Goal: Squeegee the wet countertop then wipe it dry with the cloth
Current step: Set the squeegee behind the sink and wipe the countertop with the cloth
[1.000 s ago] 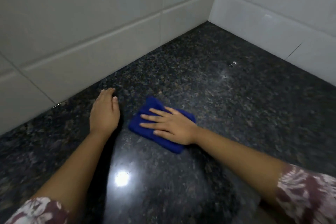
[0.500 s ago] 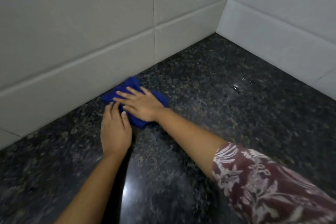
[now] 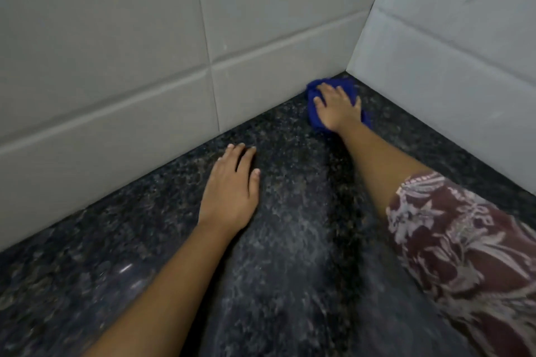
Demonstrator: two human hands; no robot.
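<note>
A blue cloth (image 3: pixel 314 116) lies on the dark speckled granite countertop (image 3: pixel 290 240), pushed into the far corner where the two tiled walls meet. My right hand (image 3: pixel 338 109) lies flat on top of it with straight, spread fingers and presses it down; most of the cloth is hidden under the palm. My left hand (image 3: pixel 233 188) rests flat on the bare countertop nearer to me, fingers straight and pointing at the back wall. No squeegee is in view.
White tiled walls rise at the back (image 3: pixel 130 66) and on the right (image 3: pixel 464 66), closing the corner. A floral sleeve (image 3: pixel 464 255) covers my right upper arm. The countertop runs toward me and to the left.
My right hand has slid the cloth along the back wall, from beside my left hand rightward into the far corner. My left hand has stayed flat on the counter.
</note>
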